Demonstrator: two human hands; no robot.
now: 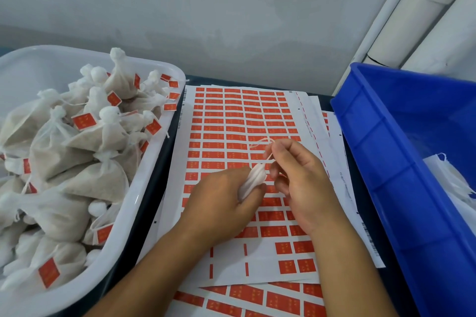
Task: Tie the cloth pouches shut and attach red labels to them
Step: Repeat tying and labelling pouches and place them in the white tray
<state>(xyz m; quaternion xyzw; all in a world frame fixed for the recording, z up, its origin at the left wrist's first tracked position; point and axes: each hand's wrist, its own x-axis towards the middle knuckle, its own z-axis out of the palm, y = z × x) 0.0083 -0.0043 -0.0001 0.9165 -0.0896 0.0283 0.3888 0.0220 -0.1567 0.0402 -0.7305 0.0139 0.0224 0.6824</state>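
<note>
My left hand (224,201) grips a white cloth pouch (252,181) by its gathered neck, most of the pouch hidden under the palm. My right hand (296,175) pinches the pouch's thin drawstring (260,142), which loops up above the fingers. Both hands hover over a sheet of red labels (231,121) lying flat on the table. Several labels along the sheet's near edge have been peeled off.
A white basin (144,177) on the left is piled with tied pouches carrying red labels (82,121). A blue crate (401,162) on the right holds white cloth (448,175). More label sheets (257,298) lie underneath. A wall stands behind.
</note>
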